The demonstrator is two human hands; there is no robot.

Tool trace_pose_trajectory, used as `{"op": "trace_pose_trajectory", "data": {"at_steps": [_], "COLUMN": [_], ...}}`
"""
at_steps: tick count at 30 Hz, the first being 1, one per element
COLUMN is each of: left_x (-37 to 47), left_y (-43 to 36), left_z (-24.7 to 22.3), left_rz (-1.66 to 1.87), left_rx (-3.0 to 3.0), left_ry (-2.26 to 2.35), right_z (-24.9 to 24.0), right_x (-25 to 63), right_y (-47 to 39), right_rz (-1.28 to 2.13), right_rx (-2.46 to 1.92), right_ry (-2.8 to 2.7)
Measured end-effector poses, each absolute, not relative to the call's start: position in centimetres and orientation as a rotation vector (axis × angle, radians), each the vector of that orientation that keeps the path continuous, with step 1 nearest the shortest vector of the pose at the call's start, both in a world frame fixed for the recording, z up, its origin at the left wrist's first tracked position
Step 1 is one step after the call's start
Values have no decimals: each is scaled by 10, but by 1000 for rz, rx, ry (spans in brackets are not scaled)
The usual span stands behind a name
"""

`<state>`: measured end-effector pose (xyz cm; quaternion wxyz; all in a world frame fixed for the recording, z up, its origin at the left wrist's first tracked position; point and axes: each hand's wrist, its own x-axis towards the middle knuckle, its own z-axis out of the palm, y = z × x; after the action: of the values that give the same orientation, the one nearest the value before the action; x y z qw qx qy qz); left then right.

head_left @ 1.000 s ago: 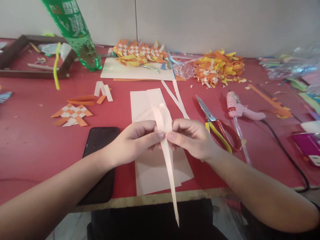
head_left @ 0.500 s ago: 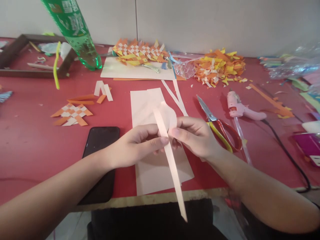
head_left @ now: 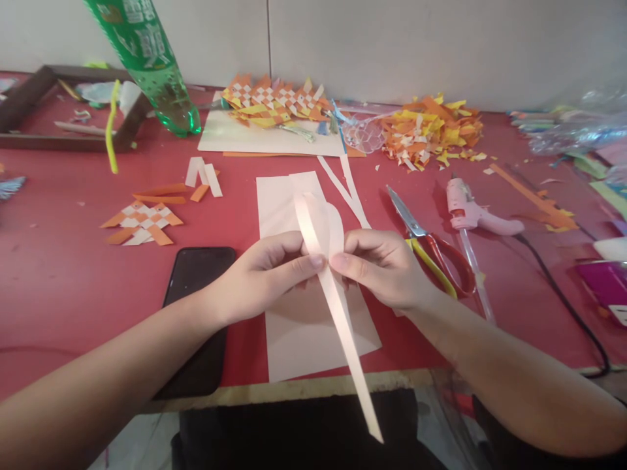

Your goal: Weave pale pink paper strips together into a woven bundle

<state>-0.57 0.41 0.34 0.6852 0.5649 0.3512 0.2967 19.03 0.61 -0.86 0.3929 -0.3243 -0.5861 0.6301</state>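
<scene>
A long white paper strip (head_left: pixel 343 329) is bent into a loop at its upper end, above white paper sheets (head_left: pixel 294 346) on the red table. My left hand (head_left: pixel 274 274) pinches the strip between thumb and fingers on the left. Opposite it, my right hand (head_left: pixel 379 264) is closed on the strip's other side, thumb almost meeting the left thumb. The strip's tail hangs down past the table edge. Partly behind my left forearm lies a black phone (head_left: pixel 200 281). Scissors (head_left: pixel 426 245) with red and yellow handles rest just beyond my right hand.
A pink glue gun (head_left: pixel 477 212) with a cable lies on the right. Woven orange-and-white paper fish (head_left: pixel 144 222) lie at left, with more on a white sheet (head_left: pixel 220 134) at the back. A green bottle (head_left: pixel 166 85), brown frame (head_left: pixel 44 142) and orange-yellow paper pile (head_left: pixel 431 130) stand behind.
The strip's looped end has become rounder and shifted slightly left, while its tail has swung to the right. Both hands keep their pinch, nearly in the same place.
</scene>
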Motion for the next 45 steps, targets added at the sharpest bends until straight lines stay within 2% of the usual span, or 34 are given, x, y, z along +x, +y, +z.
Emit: {"op": "trace_pose_trajectory", "data": {"at_steps": [14, 24, 28, 36, 45], "left_x": [-7, -6, -7, -6, -7], "left_y": [2, 4, 3, 4, 5], "left_z": [6, 6, 7, 4, 6], "left_rz": [612, 666, 573, 577, 648], "left_rx": [1308, 1234, 1224, 1206, 1226], "left_ry": [782, 798, 730, 756, 807], "right_z": [-12, -9, -9, -11, -9], "right_x": [194, 188, 189, 194, 192], "right_y": [5, 7, 7, 6, 7], "right_rz": [1702, 1598, 1583, 1720, 1522], "right_rx": [-843, -841, -908, -844, -893], "right_ry": [-1481, -1424, -1405, -1489, -1549]}}
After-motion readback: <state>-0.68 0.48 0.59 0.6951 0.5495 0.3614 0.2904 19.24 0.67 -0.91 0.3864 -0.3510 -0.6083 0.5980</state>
